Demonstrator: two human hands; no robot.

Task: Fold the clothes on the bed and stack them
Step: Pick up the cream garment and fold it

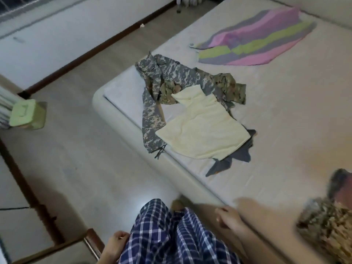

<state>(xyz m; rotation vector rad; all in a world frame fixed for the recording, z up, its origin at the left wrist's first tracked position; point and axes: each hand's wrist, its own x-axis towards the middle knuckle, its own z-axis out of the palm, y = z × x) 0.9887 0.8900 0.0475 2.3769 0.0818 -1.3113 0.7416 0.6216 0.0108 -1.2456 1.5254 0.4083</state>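
A loose heap of clothes lies near the bed's left corner: a grey digital-camouflage jacket (162, 80), a brown-green camouflage garment (232, 88), a pale yellow cloth (202, 130) on top, and a dark grey piece (238, 155) under it. A pink, green and grey striped cloth (255, 40) lies spread at the far side. A blurred camouflage bundle (327, 225) sits at the right edge. My left hand (116, 242) hangs curled beside my checked trousers, holding nothing. My right hand (228, 218) is curled at the bed's near edge, also with nothing in it.
The bed (285, 130) has a pale bare mattress with a rounded frame. A light green bin (28, 115) stands on the floor at the left. A wooden furniture edge (91, 242) is beside my left hand. Dark skirting runs along the wall.
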